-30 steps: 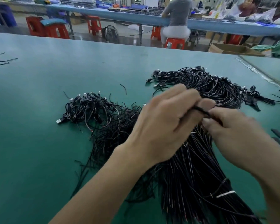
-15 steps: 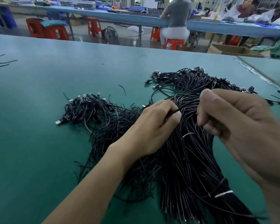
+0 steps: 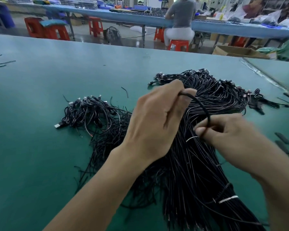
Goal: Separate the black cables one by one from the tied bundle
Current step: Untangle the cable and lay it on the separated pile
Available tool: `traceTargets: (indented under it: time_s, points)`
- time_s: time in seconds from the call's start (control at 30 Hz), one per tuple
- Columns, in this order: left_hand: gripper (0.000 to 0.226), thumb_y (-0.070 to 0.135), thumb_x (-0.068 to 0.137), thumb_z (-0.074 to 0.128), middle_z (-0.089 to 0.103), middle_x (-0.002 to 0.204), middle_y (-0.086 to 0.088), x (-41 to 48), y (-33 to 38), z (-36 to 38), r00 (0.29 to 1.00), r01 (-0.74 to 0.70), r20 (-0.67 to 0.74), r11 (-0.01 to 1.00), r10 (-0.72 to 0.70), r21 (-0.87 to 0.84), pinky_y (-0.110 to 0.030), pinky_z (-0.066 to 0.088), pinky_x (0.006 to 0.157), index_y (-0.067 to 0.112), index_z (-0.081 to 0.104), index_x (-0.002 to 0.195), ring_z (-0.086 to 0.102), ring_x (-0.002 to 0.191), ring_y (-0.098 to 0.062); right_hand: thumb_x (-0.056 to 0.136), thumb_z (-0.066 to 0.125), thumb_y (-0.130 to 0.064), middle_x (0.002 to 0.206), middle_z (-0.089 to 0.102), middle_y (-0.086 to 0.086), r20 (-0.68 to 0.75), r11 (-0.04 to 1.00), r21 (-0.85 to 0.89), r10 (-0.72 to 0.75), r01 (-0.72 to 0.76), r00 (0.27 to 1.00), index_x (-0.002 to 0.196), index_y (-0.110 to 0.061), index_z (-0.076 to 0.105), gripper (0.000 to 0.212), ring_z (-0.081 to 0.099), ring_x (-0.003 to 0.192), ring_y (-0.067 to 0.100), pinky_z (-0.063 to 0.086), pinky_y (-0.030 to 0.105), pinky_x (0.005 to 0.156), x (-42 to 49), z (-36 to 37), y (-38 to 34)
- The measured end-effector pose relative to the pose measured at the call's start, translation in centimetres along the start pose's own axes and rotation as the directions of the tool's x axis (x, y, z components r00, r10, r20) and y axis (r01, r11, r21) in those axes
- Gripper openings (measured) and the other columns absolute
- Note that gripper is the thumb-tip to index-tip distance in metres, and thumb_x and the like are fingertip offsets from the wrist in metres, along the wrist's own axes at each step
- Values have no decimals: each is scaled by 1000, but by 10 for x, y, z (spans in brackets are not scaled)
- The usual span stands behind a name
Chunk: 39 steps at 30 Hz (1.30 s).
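A thick bundle of black cables (image 3: pixel 195 172) lies on the green table (image 3: pixel 40 147), held by a white tie (image 3: pixel 226 199) near my right forearm and fanning out toward its far plug ends (image 3: pixel 212 90). One black cable (image 3: pixel 201 105) arches above the bundle. My left hand (image 3: pixel 157 124) pinches its upper end between thumb and fingers. My right hand (image 3: pixel 230 137) pinches its lower end just above the bundle. A looser pile of separated cables (image 3: pixel 90 112) with silver plugs lies to the left.
Short black scraps (image 3: pixel 284 139) lie along the right edge, with more scraps (image 3: pixel 0 62) at the far left. Beyond the table's far edge stand red stools (image 3: pixel 47 30) and a long blue bench (image 3: pixel 223 26) where a person (image 3: pixel 182 19) sits facing away.
My left hand rose and moved away from me, drawing one cable up into an arch. My right hand dropped lower and pinches the same cable near the bundle.
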<state>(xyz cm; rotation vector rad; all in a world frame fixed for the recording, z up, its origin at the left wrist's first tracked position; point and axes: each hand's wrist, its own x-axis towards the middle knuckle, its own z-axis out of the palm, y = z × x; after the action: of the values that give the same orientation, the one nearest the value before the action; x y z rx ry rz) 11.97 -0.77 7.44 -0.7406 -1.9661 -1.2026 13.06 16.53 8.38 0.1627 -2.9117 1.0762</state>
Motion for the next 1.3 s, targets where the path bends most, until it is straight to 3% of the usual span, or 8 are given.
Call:
traceTargets:
  time_s: [0.1, 0.23, 0.33, 0.63, 0.73, 1.03, 1.17, 1.3]
  points:
    - [38, 42, 105, 36, 33, 57, 13, -3, -6, -2, 988, 53, 128, 974, -83, 219, -26, 25, 49, 17, 42, 77, 35, 51, -8, 94, 52, -9, 82, 75, -12, -83, 970, 190, -135, 149, 987, 84, -39, 73, 38, 71, 83, 10, 56, 44, 83, -3, 3, -11]
    - [34, 56, 97, 19, 56, 73, 5, -10, -12, -2, 920, 81, 305, 881, -246, 465, -35, 32, 54, 30, 36, 83, 54, 69, -30, 87, 42, -45, 75, 74, 2, -126, 852, 493, -130, 175, 984, 96, -28, 70, 34, 73, 71, 18, 56, 38, 69, -9, 10, -27]
    - [41, 56, 97, 19, 64, 82, 4, -14, -20, 2, 906, 13, 355, 852, -232, 524, -33, 35, 53, 30, 51, 98, 60, 71, -25, 87, 50, -60, 64, 69, -15, -134, 953, 242, -156, 185, 979, 80, -26, 70, 40, 65, 56, 1, 45, 12, 57, -9, 18, -24]
    - [39, 54, 95, 54, 55, 58, 11, -16, -38, 4, 812, 401, 398, 904, -426, 149, -14, 37, 46, 21, 64, 77, 49, 49, -4, 100, 55, -36, 50, 29, -2, -411, 861, 463, 0, 209, 911, 78, -35, 71, 28, 24, 49, 23, 32, 39, 54, 0, -3, -6]
    - [51, 48, 98, 50, 53, 53, 8, -16, -36, 4, 815, 472, 344, 879, -466, 72, -22, 38, 46, 9, 55, 65, 45, 44, -12, 99, 56, -36, 38, 36, -9, -474, 961, 253, 22, 112, 880, 74, -31, 67, 28, 27, 35, 10, 28, 28, 50, 4, -6, 6]
    - [17, 46, 94, 43, 51, 86, 16, 2, 10, -14, 968, 85, 204, 956, -146, 281, -26, 42, 66, 32, 51, 88, 48, 79, -1, 96, 59, -39, 57, 56, -6, -163, 989, -140, 12, -35, 987, 73, -23, 66, 29, 52, 61, 8, 37, 20, 52, 5, 13, 7]
    - [25, 44, 102, 43, 45, 82, 13, 1, 8, -10, 965, 0, 238, 907, -111, 422, -28, 34, 57, 26, 56, 90, 38, 73, -4, 100, 39, -50, 80, 72, -9, -215, 942, 244, -181, 233, 960, 91, -28, 72, 41, 67, 80, 6, 53, 32, 80, 1, 9, -8]
    - [17, 42, 97, 59, 46, 61, 14, 2, 3, -9, 978, 132, 139, 979, -154, 156, -24, 35, 53, 26, 57, 90, 43, 56, -5, 90, 43, -60, 51, 43, -8, -238, 886, 322, -266, 334, 934, 68, -29, 65, 44, 42, 51, 4, 42, 36, 52, -5, 8, -20]
